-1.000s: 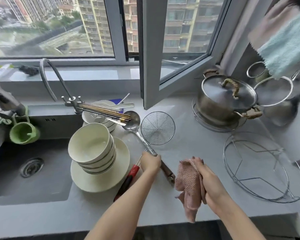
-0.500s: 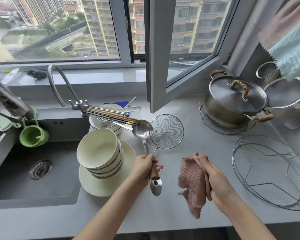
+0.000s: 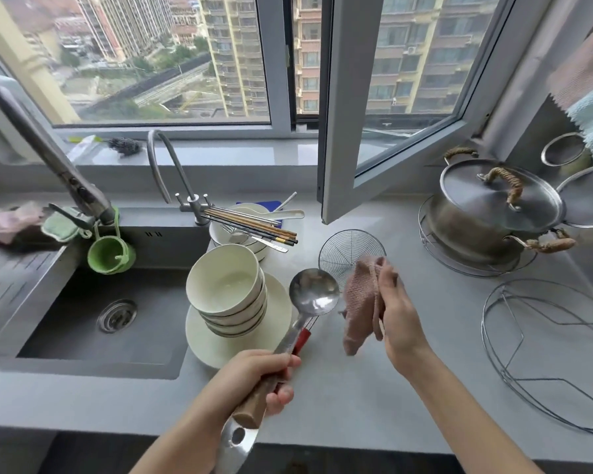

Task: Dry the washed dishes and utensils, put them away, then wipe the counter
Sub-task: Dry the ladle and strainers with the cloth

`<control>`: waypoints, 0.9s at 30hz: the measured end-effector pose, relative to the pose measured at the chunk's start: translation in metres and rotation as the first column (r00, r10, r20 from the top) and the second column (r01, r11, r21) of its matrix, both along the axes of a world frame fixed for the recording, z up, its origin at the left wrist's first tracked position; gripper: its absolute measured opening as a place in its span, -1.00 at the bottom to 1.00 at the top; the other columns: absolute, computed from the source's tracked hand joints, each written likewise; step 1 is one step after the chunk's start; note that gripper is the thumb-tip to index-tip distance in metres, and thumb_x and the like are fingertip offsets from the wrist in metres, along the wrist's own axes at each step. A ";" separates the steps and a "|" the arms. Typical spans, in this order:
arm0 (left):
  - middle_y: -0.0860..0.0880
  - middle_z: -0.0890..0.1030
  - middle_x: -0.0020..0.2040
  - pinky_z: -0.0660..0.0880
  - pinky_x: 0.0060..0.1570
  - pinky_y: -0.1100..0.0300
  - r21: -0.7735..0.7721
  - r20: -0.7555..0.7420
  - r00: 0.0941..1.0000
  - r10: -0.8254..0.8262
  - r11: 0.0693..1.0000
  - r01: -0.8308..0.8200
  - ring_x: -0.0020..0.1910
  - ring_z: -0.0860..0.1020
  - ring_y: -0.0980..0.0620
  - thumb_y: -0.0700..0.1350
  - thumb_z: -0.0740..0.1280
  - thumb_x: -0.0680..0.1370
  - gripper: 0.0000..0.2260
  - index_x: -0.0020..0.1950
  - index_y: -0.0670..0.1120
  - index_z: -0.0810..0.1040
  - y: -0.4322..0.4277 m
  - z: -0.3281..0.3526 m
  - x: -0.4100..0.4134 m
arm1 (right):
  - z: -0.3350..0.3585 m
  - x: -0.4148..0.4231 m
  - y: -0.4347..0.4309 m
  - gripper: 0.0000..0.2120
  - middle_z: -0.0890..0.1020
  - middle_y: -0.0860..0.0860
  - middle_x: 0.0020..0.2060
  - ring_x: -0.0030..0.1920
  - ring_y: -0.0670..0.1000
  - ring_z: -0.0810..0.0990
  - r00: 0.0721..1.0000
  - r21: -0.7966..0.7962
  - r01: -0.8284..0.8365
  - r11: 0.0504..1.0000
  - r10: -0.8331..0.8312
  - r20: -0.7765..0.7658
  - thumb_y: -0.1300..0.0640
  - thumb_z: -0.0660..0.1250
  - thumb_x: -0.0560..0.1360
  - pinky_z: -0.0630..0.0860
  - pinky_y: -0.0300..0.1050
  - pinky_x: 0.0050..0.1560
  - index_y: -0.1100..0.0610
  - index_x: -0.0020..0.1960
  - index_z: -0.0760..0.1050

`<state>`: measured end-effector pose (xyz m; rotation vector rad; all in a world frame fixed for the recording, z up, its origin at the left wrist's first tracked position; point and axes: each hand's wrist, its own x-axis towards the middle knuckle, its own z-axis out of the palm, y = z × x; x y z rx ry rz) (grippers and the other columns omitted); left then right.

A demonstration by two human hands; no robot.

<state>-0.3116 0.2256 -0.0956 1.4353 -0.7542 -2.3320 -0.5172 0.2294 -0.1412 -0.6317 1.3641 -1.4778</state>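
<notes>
Grey matte counter, left hand fingers clasping steel ladle, right hand fingers gripping pink waffle cloth

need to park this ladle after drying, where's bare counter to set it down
Bare counter runs along the front edge, between the plate under the stacked bowls and the wire rack. Another bare patch lies between the mesh skimmer and the pot. Crowded: beside the faucet, where chopsticks and spoons lie across more dishes.

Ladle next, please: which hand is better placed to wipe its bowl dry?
Right. The right hand grips the cloth beside the ladle bowl; the left hand holds its handle.
</notes>
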 end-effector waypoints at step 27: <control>-0.12 0.33 -0.57 0.24 -0.68 0.40 -0.255 -0.049 0.907 -0.418 0.883 0.394 -0.74 0.29 0.05 -0.26 0.29 0.32 -0.74 -0.05 -0.35 0.45 -0.017 0.026 0.009 | -0.027 -0.026 -0.047 -0.48 0.64 -0.02 0.15 0.15 0.04 0.57 0.637 0.108 0.197 0.974 -0.043 -0.770 0.22 0.34 0.50 0.39 -0.18 0.14 -0.03 0.42 0.38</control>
